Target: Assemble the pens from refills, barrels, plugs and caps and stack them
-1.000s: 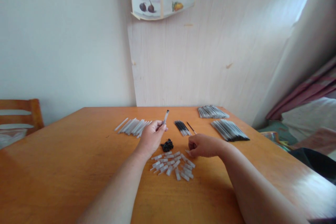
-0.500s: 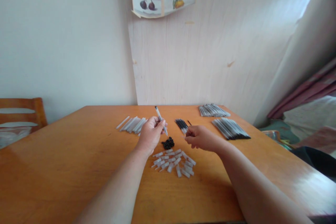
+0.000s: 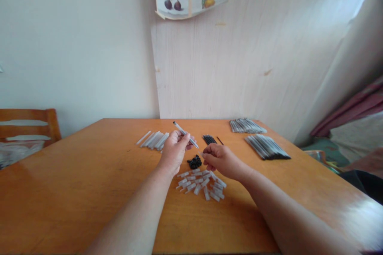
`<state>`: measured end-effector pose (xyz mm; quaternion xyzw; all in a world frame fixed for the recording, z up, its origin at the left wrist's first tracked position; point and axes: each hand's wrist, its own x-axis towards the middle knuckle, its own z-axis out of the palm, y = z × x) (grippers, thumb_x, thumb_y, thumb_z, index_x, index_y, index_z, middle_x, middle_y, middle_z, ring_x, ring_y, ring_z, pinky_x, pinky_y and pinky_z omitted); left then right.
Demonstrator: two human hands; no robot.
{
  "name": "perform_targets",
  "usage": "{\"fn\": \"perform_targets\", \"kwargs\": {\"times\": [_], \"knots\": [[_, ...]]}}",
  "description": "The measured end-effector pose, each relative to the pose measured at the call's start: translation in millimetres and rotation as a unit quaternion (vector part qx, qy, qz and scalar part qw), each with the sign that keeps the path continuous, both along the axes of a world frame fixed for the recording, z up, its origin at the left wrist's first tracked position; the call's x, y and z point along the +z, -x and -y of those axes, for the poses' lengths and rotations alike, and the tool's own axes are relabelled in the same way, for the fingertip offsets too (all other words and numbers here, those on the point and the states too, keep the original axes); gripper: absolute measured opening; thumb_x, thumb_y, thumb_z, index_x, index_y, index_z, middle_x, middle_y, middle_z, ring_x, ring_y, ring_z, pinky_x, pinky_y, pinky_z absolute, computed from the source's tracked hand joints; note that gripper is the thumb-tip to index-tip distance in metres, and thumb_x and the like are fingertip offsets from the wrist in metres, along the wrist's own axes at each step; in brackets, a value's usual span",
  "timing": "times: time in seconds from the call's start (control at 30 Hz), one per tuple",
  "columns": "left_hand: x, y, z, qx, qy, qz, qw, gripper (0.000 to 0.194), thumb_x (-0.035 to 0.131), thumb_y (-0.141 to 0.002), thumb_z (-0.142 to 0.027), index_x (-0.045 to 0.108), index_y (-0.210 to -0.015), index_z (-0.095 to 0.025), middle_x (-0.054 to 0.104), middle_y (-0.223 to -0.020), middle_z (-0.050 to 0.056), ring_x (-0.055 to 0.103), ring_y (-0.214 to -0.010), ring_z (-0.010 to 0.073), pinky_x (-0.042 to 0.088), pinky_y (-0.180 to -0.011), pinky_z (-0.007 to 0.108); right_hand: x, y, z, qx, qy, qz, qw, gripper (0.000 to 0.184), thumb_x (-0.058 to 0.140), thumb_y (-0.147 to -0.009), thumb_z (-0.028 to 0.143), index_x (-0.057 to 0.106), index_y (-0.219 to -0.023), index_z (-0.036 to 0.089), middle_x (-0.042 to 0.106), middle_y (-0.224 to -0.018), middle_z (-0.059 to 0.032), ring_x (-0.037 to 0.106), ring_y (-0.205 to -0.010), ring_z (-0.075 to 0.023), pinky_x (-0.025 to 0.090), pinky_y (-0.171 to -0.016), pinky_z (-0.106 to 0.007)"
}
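Note:
My left hand (image 3: 173,150) is closed on a clear-barrelled pen (image 3: 180,128) with a black end, tilted so the tip points down to the right. Close to that tip, my right hand (image 3: 220,160) is pinched together. Something small and pale may be between its fingertips, too small to name. Just below the hands lie a heap of small black plugs (image 3: 195,162) and a spread of translucent pen caps (image 3: 203,186). Behind my right hand are several dark ink refills (image 3: 209,139), partly hidden by it, with a single dark refill (image 3: 220,140) apart from them.
Clear empty pen barrels (image 3: 154,140) lie left of my left hand. Two batches of pens, a nearer one (image 3: 266,147) and a farther one (image 3: 247,126), lie at the right on the wooden table (image 3: 89,191). A wooden chair (image 3: 52,124) stands at the left.
My right hand has moved left, up to the pen's tip. The pen has tilted flatter in my left hand, its tip turned more to the right. The view has shifted slightly.

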<state>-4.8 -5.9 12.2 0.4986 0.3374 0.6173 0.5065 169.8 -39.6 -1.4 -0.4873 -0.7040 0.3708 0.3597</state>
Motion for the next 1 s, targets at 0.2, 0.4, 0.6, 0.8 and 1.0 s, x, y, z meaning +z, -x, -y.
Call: {"fn": "perform_targets", "kwargs": {"times": [0.2,0.4,0.6,0.8,1.0], "knots": [[1.4,-3.1,4.3,-0.013,0.010,-0.009,1.000,0.032,0.070,-0.076,-0.038,0.055,-0.091,-0.015,0.071,-0.083,0.009,0.068,-0.076,0.0185,0.053,-0.069,0.031,-0.5,2.1,0.0,-0.002,-0.015,-0.013,1.000,0.012,0.052,-0.086,0.030,0.055,-0.085,0.018,0.066,-0.070,-0.0018,0.060,-0.053,-0.0115,0.046,-0.048,-0.022],[-3.6,-4.3,1.2,-0.008,0.006,-0.026,1.000,0.032,0.070,-0.076,-0.039,0.055,-0.092,-0.015,0.071,-0.085,0.009,0.068,-0.078,0.0184,0.053,-0.072,0.032,0.2,2.7,1.1,-0.004,-0.024,-0.020,0.999,0.010,0.053,-0.086,0.028,0.055,-0.085,0.018,0.065,-0.069,-0.0018,0.059,-0.053,-0.0114,0.045,-0.048,-0.022],[-4.7,-5.4,1.6,-0.019,0.021,-0.031,0.999,0.032,0.069,-0.077,-0.040,0.055,-0.092,-0.016,0.071,-0.087,0.009,0.068,-0.078,0.0181,0.052,-0.071,0.031,-0.2,2.7,0.4,-0.005,-0.032,-0.037,0.999,0.011,0.052,-0.086,0.029,0.054,-0.083,0.018,0.065,-0.068,-0.0015,0.059,-0.054,-0.0115,0.046,-0.050,-0.022],[-3.1,-7.8,5.0,-0.022,0.034,-0.033,0.999,0.030,0.068,-0.078,-0.039,0.054,-0.093,-0.016,0.071,-0.087,0.009,0.068,-0.077,0.0175,0.052,-0.073,0.032,-1.2,3.5,-2.3,-0.016,-0.031,-0.054,0.998,0.013,0.052,-0.087,0.030,0.054,-0.083,0.018,0.065,-0.070,-0.0019,0.059,-0.056,-0.0113,0.049,-0.055,-0.024],[-4.9,-8.7,4.7,-0.015,0.047,-0.022,0.999,0.031,0.068,-0.078,-0.040,0.054,-0.094,-0.017,0.072,-0.087,0.008,0.067,-0.074,0.0157,0.051,-0.073,0.031,-0.6,4.4,-2.5,-0.016,-0.030,-0.080,0.996,0.016,0.058,-0.084,0.032,0.057,-0.087,0.017,0.063,-0.066,-0.0004,0.059,-0.057,-0.0118,0.049,-0.057,-0.024]]}}
